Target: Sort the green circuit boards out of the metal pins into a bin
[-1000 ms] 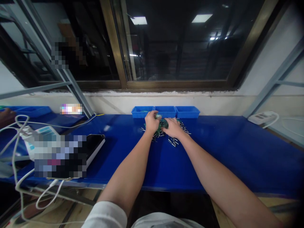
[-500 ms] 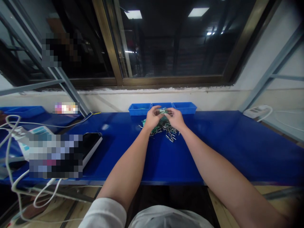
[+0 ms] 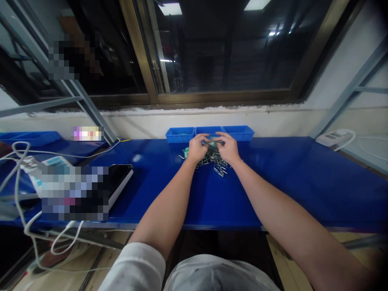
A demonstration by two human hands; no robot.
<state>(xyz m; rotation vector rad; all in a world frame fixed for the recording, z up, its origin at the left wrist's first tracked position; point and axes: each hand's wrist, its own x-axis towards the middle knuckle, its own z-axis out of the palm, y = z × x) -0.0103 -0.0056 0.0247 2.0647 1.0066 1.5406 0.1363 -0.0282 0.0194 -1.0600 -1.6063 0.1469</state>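
My left hand (image 3: 198,148) and my right hand (image 3: 228,148) face each other above the middle of the blue table, fingers curled in and thumbs close to fingertips. What the fingertips pinch is small and blurred; I cannot make it out. A pale green piece (image 3: 213,144) shows in the gap between the hands, and whether it is held or lies behind them is unclear. Beneath and around them spreads a pile of thin metal pins (image 3: 220,166). Some green pieces (image 3: 186,152) lie at its left edge, partly hidden by my left hand.
Behind the hands stands a blue three-compartment tray (image 3: 180,139) against the wall. On the left of the table (image 3: 157,169) are a black-topped device (image 3: 119,178), white cables (image 3: 18,194) and a second blue tray (image 3: 45,138). A white power strip (image 3: 329,139) lies far right.
The fingertips have parted slightly, and the green and white piece that was pinched between them no longer shows clearly. The whole view has shifted a little.
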